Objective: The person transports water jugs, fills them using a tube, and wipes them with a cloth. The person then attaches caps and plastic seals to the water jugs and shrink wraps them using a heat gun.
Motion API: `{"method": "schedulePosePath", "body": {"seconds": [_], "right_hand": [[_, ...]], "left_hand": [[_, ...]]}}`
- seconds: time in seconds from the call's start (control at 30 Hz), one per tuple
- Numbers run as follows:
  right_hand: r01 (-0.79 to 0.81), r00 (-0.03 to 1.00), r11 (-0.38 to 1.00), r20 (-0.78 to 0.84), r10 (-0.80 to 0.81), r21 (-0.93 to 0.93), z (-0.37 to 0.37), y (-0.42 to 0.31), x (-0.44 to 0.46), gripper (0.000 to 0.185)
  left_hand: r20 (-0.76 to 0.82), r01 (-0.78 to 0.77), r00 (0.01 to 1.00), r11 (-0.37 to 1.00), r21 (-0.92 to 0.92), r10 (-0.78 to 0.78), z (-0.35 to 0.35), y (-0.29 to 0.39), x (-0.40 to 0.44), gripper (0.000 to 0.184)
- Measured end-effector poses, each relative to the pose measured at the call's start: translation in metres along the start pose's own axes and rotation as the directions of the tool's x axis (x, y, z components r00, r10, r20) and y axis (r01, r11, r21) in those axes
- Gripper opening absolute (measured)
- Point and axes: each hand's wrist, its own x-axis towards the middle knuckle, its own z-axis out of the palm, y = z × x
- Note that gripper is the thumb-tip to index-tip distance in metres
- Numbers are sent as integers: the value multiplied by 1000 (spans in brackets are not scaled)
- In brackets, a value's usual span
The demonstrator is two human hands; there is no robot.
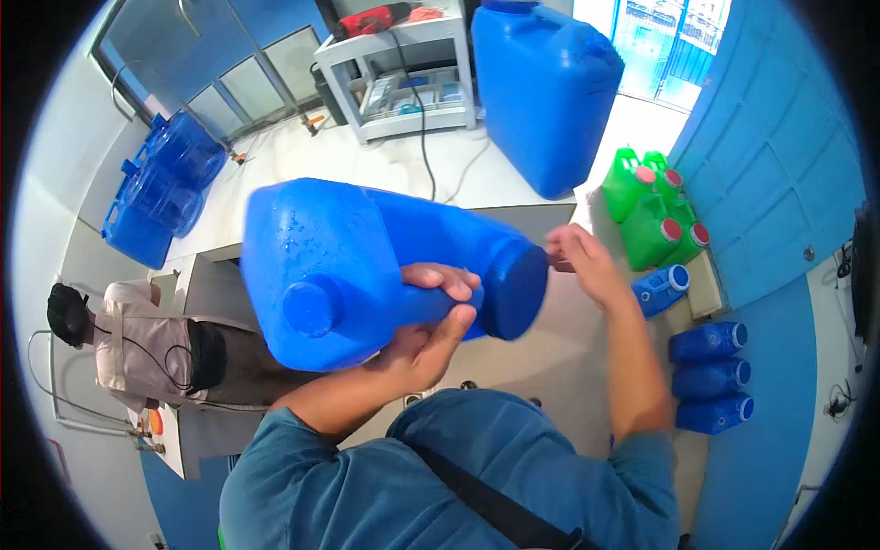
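Note:
A blue plastic water jug (pixel 321 229) is held up in front of me, tilted on its side, with water drops on its surface. My left hand (pixel 426 344) wraps round the jug's handle. On the jug's right end sits a wide dark blue screw cap (pixel 521 291); a smaller blue cap (pixel 310 307) closes the spout on the near face. Just right of the wide cap is my right hand (pixel 591 261), its fingers bent and loosely apart with nothing seen in them. Whether its fingertips touch the cap's edge is hard to tell.
A tall blue container (pixel 545 101) stands on the white counter (pixel 284 170) beside a small shelf (pixel 412 119). Round blue bottles (pixel 165 188) stand at left, near another person (pixel 151 339). Green jugs (pixel 651 225) and blue jugs (pixel 706 376) line the right wall by the blue door (pixel 770 165).

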Motion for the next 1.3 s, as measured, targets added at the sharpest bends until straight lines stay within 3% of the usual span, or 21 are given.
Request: {"method": "schedulePosePath", "body": {"seconds": [0.13,0.23,0.3,0.4,0.43,0.47,0.5,0.6,0.63,0.67,0.73,0.77,0.87,0.9,1.0,1.03,1.07,1.1,1.13,1.2,1.3], "right_hand": [[-347,882,931,299,365,-112,75,-30,74,81],[-487,765,871,453,457,-56,115,-24,137,94],[-413,758,899,491,429,-148,143,-36,166,96],[-386,749,906,514,418,-175,172,-43,214,84],[-17,875,971,467,129,-238,183,-38,230,75],[351,878,886,436,-199,-302,192,-38,243,69],[536,820,740,458,-342,-407,196,-48,252,60],[578,808,786,288,-514,-220,204,-27,306,65],[256,952,966,183,-244,-43,212,-12,327,67],[257,950,966,191,-247,-29,210,-13,339,67],[-380,821,908,516,245,174,205,-14,357,77],[-6,857,994,512,-51,110,207,3,375,89],[108,945,974,283,-163,200,224,15,396,96],[-187,922,931,383,57,312,228,4,391,97],[-120,913,936,406,-26,331,244,42,416,101],[54,962,965,244,-118,255,252,65,428,108],[42,964,967,246,-105,250,248,65,431,108],[179,973,972,172,-153,-150,242,58,428,111],[263,964,804,126,-232,-534,236,49,427,113],[204,977,811,166,-134,-548,230,39,419,113],[220,965,549,261,-3,-806,228,29,414,113]], "left_hand": [[72,22,996,939,344,-49,-58,-13,10,47],[47,42,996,873,486,-74,-90,-26,24,40],[-79,72,996,831,551,-35,-105,-40,36,17],[-90,66,996,754,654,-9,-142,-69,55,17],[-105,78,994,738,670,-10,-153,-79,62,17],[-116,97,993,717,690,-23,-163,-89,70,15],[-128,117,991,695,709,-36,-173,-101,78,14],[-127,101,992,614,783,0,-197,-132,100,14],[-129,105,992,599,794,-3,-202,-139,109,14],[-137,149,989,578,803,-64,-207,-145,117,14],[-144,192,981,546,815,-130,-215,-160,130,15],[-144,194,980,529,826,-135,-220,-169,136,15],[-134,201,976,471,859,-172,-230,-179,152,15],[-109,182,977,440,879,-185,-233,-180,158,15],[-87,142,986,438,888,-143,-257,-203,162,15],[-91,148,985,443,884,-148,-274,-214,160,15],[-91,161,977,386,908,-192,-299,-227,158,15],[-93,171,966,328,929,-240,-324,-235,155,14],[28,16,977,203,979,-210,-345,-241,155,16],[7,47,964,199,979,-265,-382,-250,158,18],[85,-56,973,136,989,-213,-430,-261,160,19]]}}
